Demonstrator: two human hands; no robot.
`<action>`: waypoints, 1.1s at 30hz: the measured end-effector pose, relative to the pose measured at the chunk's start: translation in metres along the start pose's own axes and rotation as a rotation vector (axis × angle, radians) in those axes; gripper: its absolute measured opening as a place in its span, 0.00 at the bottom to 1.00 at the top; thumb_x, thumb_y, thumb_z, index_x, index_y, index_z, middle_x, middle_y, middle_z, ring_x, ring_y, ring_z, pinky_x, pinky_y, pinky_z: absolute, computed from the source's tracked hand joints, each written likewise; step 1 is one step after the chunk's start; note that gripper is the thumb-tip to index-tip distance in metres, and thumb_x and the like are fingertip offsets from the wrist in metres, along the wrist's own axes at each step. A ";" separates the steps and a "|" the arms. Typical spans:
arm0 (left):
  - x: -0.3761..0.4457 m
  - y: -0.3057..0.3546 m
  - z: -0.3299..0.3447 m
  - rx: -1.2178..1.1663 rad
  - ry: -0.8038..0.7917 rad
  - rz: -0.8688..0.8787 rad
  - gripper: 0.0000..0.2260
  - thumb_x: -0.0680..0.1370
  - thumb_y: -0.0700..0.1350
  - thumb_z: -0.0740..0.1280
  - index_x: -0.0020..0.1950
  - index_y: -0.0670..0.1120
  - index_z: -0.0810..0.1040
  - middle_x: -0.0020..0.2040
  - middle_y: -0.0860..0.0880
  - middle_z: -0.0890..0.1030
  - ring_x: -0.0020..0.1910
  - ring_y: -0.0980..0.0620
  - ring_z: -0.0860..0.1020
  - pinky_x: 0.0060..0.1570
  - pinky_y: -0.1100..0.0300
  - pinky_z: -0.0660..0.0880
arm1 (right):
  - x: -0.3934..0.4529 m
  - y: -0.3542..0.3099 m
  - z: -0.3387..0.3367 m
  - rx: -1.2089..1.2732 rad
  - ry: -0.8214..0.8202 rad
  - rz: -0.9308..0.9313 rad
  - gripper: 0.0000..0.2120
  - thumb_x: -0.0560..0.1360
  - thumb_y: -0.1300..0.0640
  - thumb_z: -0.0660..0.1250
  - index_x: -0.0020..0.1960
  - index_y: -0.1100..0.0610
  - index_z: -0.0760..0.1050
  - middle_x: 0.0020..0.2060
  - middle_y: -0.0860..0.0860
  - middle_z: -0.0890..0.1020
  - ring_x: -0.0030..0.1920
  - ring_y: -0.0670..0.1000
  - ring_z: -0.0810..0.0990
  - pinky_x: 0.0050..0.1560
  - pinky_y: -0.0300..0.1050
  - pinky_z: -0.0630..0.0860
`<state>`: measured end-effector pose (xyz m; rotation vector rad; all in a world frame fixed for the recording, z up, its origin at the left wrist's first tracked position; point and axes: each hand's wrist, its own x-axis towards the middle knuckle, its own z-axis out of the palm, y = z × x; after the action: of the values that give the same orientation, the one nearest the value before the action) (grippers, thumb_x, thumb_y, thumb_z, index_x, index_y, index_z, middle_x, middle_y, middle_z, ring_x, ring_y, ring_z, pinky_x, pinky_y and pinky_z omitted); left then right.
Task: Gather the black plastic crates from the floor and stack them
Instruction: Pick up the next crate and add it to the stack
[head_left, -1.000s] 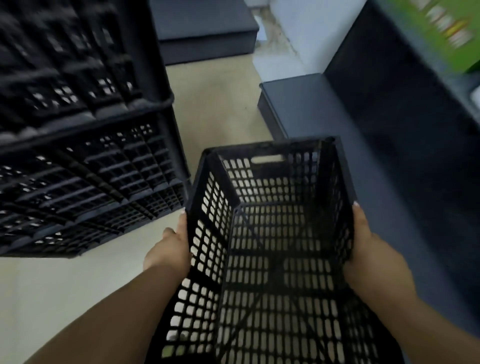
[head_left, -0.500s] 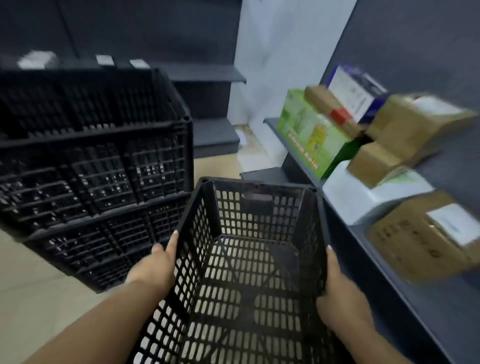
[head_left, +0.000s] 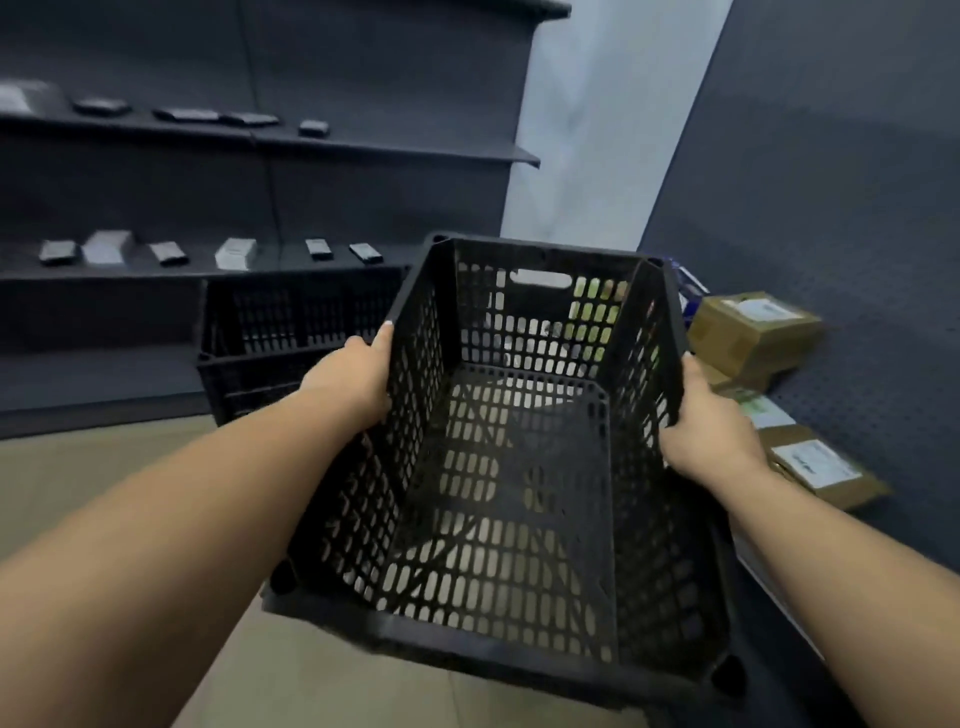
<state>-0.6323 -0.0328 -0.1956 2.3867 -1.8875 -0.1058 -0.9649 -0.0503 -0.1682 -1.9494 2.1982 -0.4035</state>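
A black slotted plastic crate (head_left: 519, 467) is held up in front of me, open side toward me and tilted. My left hand (head_left: 353, 379) grips its left wall near the rim. My right hand (head_left: 706, 431) clasps its right wall. Behind it on the left rises a stack of black crates (head_left: 291, 332), whose top rim sits at about the level of my left hand. The held crate hides the right part of that stack.
Dark wall shelves (head_left: 260, 140) with small flat packs run along the back. On the right a low dark shelf carries cardboard boxes (head_left: 753, 332) and a labelled box (head_left: 815, 467). Beige floor (head_left: 104, 467) lies below at left.
The crate has risen from near the floor to chest height in both hands. My view has lifted from the floor to the shelves, and the crate stack now sits lower and farther back.
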 end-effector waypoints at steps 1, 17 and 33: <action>-0.004 -0.009 -0.015 -0.004 0.022 -0.002 0.42 0.76 0.46 0.68 0.78 0.51 0.41 0.59 0.40 0.70 0.44 0.42 0.73 0.39 0.49 0.74 | -0.004 -0.013 -0.009 0.010 0.020 -0.018 0.42 0.73 0.57 0.65 0.78 0.46 0.43 0.55 0.62 0.78 0.53 0.63 0.78 0.46 0.50 0.75; -0.015 -0.281 -0.209 -0.057 0.319 0.000 0.33 0.69 0.47 0.71 0.72 0.48 0.62 0.46 0.42 0.77 0.47 0.38 0.76 0.45 0.47 0.77 | -0.044 -0.319 -0.042 0.062 0.213 -0.215 0.38 0.73 0.60 0.61 0.78 0.50 0.48 0.59 0.62 0.77 0.57 0.64 0.76 0.50 0.50 0.72; 0.195 -0.417 -0.216 0.088 0.273 0.070 0.39 0.70 0.47 0.70 0.77 0.49 0.56 0.52 0.44 0.78 0.52 0.42 0.76 0.46 0.50 0.76 | 0.086 -0.488 0.055 0.088 0.169 -0.146 0.39 0.71 0.62 0.61 0.78 0.51 0.48 0.59 0.61 0.78 0.57 0.62 0.76 0.51 0.49 0.74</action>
<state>-0.1593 -0.1198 -0.0294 2.2469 -1.8769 0.2987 -0.4990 -0.1922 -0.0629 -2.1050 2.0994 -0.6985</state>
